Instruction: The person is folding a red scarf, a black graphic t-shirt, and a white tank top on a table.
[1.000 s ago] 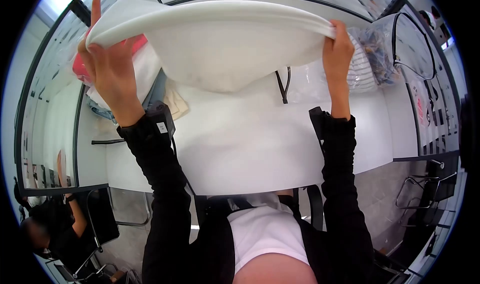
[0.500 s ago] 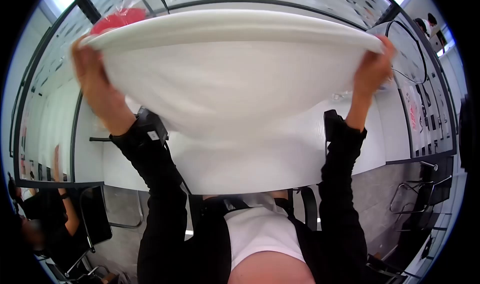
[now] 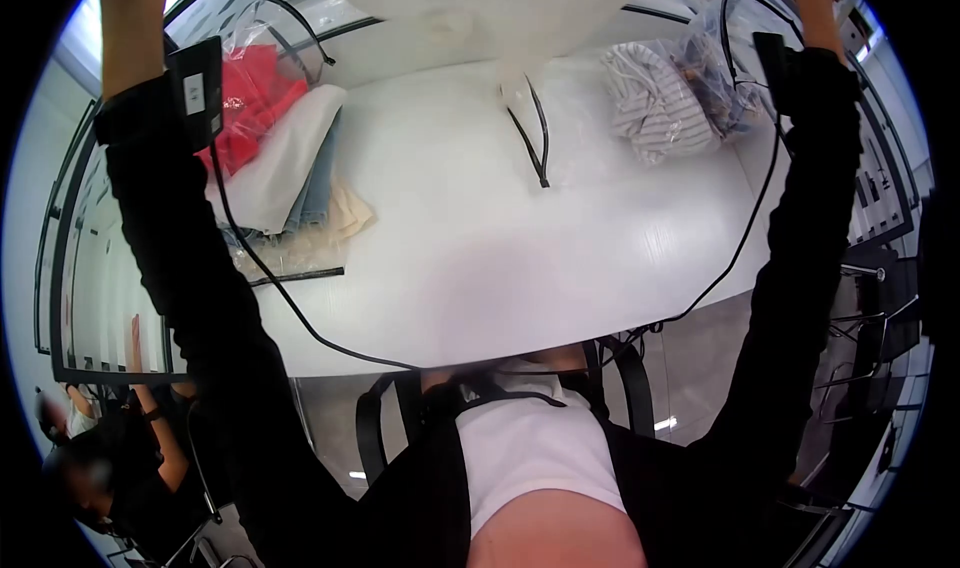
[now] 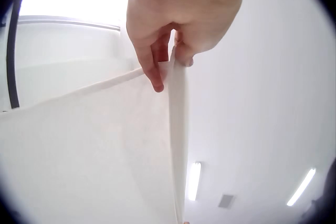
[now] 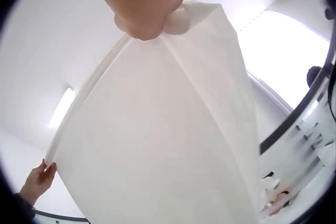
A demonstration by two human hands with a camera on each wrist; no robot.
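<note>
A large white cloth (image 3: pixel 480 8) hangs spread between both raised hands, its lower part showing at the top of the head view. In the left wrist view my left hand (image 4: pixel 184 14) pinches the cloth's upper corner between thumb and fingers. At the opposite corner, seen in the right wrist view, my right hand (image 5: pixel 149 16) grips the bunched fabric, with a fold falling to one side. Most of both hands lies beyond the head view's top edge; only the wrists and black sleeves show there.
Left on the white table (image 3: pixel 450 218) lie a red bagged item (image 3: pixel 250 98), a white garment (image 3: pixel 275 163) and blue denim (image 3: pixel 318 173). A bagged striped garment (image 3: pixel 650 103) sits at the back right. A black cable (image 3: pixel 310 328) hangs from the left wrist.
Both hands have risen with the white cloth, from above the table to beyond the top of the head view, and spread wider apart. The table and the items on it are uncovered.
</note>
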